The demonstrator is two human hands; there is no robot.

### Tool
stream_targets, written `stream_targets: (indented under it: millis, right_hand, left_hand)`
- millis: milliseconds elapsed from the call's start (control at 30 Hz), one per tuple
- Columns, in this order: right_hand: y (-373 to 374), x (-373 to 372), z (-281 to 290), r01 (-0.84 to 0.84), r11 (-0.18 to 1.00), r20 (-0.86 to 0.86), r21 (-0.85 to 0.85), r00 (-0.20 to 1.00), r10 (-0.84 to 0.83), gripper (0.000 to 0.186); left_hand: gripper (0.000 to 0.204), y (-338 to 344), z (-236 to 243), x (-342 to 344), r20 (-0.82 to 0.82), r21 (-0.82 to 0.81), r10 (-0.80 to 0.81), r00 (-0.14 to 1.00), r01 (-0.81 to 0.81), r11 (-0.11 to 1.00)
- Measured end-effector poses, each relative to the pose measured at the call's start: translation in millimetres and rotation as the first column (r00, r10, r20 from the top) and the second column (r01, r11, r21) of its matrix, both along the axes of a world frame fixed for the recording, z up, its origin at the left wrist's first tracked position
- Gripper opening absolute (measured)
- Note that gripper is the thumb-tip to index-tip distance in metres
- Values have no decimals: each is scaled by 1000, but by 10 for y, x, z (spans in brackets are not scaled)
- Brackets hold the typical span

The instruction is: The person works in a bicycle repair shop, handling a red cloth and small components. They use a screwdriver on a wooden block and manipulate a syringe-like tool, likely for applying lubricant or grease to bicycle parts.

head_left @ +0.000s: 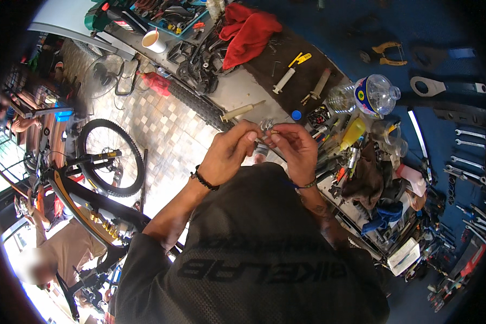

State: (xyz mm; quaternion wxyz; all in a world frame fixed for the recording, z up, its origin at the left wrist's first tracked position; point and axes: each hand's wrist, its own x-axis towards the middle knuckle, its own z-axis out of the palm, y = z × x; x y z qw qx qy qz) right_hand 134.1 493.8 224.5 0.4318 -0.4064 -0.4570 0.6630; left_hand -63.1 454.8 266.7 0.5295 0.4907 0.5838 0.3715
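The person's left hand [232, 148] was curled nearly closed, thumb against the fingers, just beside a syringe [236, 112] at the near edge of the table [233, 90]; whether it gripped anything could not be told. At its fingertips, in front of that edge, was a small shiny part [267, 125], which the right hand [298, 148] appeared to hold in a narrow thumb-and-finger pinch. The step in hand seemed to be close two-handed fingertip work on this part, and the next move called for a light, steady pinch.
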Motion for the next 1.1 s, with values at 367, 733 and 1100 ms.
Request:
stream_targets:
  millis: [367, 733, 1100]
  right_hand:
    - [40, -12, 210, -91, 996, -13, -4, 996, 91, 19]
    - [190, 86, 370, -241, 970, 108, 30, 966, 236, 13]
    - [199, 70, 374, -219, 955, 79, 199, 975, 207, 15]
  left_hand:
    - [14, 6, 165, -74, -74, 223, -94, 993, 108, 969]
    - [23, 107, 293, -212, -66, 87, -274, 959, 279, 956]
    - [24, 97, 383, -116, 35, 77, -213, 976, 210, 975]
